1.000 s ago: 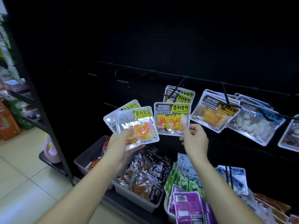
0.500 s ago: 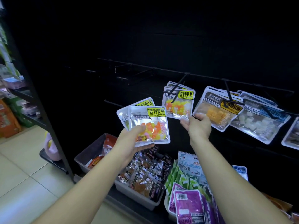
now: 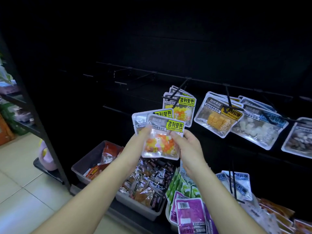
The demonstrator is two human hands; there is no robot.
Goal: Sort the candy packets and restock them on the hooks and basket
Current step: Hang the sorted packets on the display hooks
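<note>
Black display panel (image 3: 168,39) fills the upper half of the frame. A row of bare hooks (image 3: 121,76) projects from it at upper centre, and open space lies in front of the panel to their left.

At frame centre, the left hand (image 3: 138,141) grips two candy packets, a front packet (image 3: 162,137) overlapping a rear packet (image 3: 143,117). The right hand (image 3: 187,146) pinches the right edge of the front packet, thumb on its face.

Just above and right of the hands, matching hung packets (image 3: 181,107) sit on a loaded hook (image 3: 179,87). The top corner of the front packet overlaps them in view. Further right hang yellow-cube packets (image 3: 217,115) and white-candy packets (image 3: 258,127).

Below the hands, a grey bin (image 3: 87,159) and a tub (image 3: 138,211) of dark wrapped sweets line the lower shelf, with purple packets (image 3: 190,215) at bottom centre. A black upright (image 3: 42,132) bounds the left side, beside the tiled floor (image 3: 20,183).
</note>
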